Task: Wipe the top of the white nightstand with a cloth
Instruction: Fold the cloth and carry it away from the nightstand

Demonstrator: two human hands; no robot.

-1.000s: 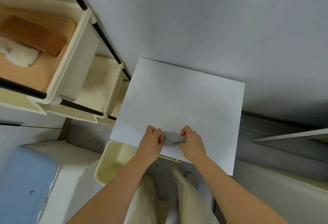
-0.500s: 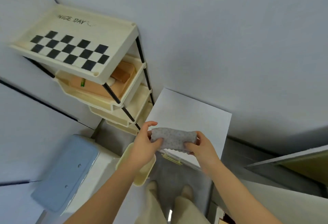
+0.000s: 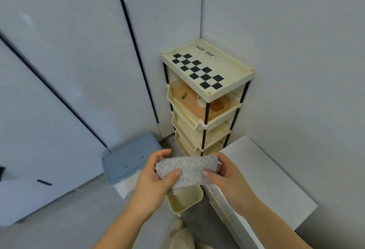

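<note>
Speckled grey cloth [image 3: 188,170] between both hands

Shelf rack [image 3: 207,83] left of nightstand [image 3: 272,181]

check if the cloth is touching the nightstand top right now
Apart. The head view shows the cloth held up between the left hand and right hand, off to the side of the nightstand top.

A home bedroom corner: white nightstand [image 3: 272,177], cream tiered storage rack [image 3: 207,98], pale wardrobe doors [image 3: 69,67].
</note>
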